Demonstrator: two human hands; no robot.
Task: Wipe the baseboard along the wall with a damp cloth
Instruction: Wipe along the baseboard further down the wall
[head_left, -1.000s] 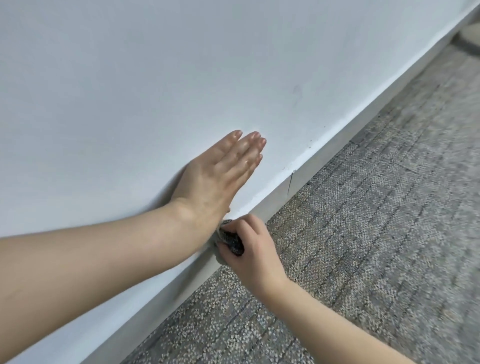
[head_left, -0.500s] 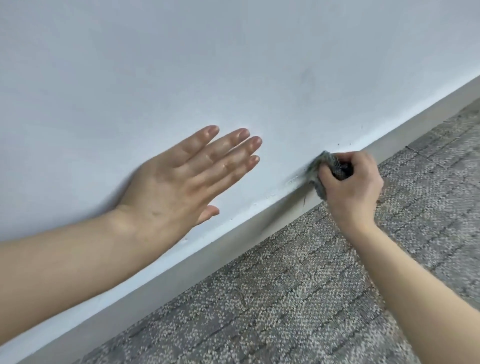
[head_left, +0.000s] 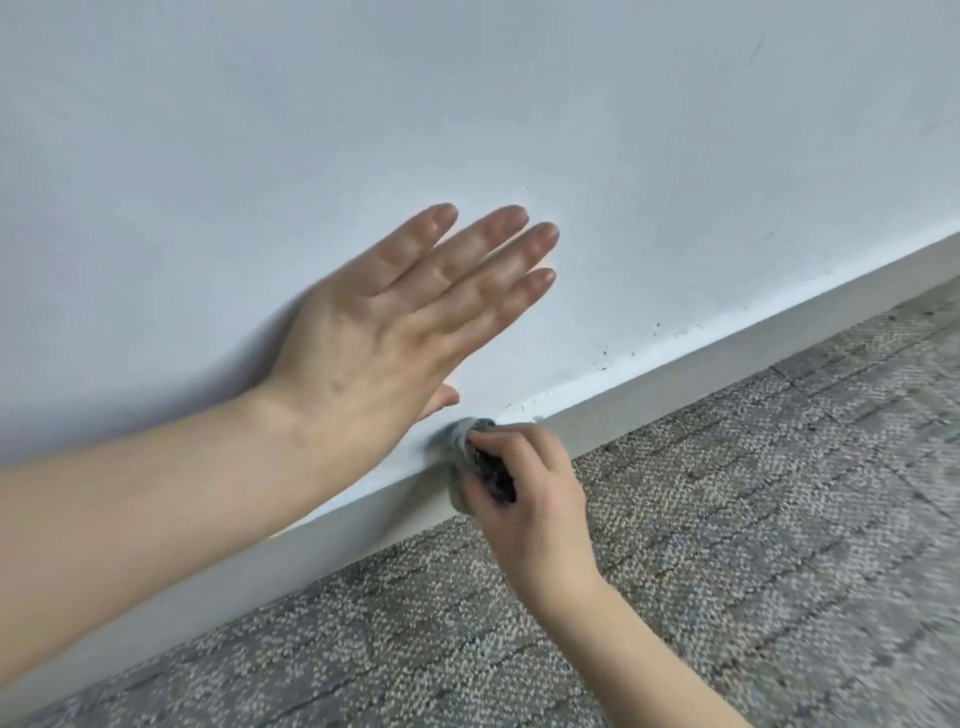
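**Q:** What's in view?
**A:** Head-cam view looking down at a pale wall (head_left: 519, 104) meeting a grey carpet (head_left: 753, 545). A light baseboard (head_left: 727, 361) runs diagonally btwn them, lower left to upper right.

**Q:** Where's the cloth?
**A:** A small grey cloth (head_left: 460, 449), bunched up, sits against the baseboard's top edge and front face, approx. mid-frame. One part of it looks much darker, near black.

**Q:** Who's holding it, and how?
**A:** The right hand (head_left: 535, 504). Fingers and thumb are curled round the cloth in a tight grip, w/ the forearm coming in from bottom right.

**Q:** And the other hand?
**A:** The left hand (head_left: 384, 332) lies flat on the wall, just above and left of the cloth. Its fingers are straight, slightly spread, holding nothing. The thumb tip shows below the palm, v. near the cloth; can't tell if they touch. The bare forearm enters from the left edge.

**Q:** Anything else?
**A:** Small dark specks (head_left: 631, 353) dot the wall just above the baseboard, right of the cloth. There are faint scuffs higher up, top right. Both hands are a bit blurred.
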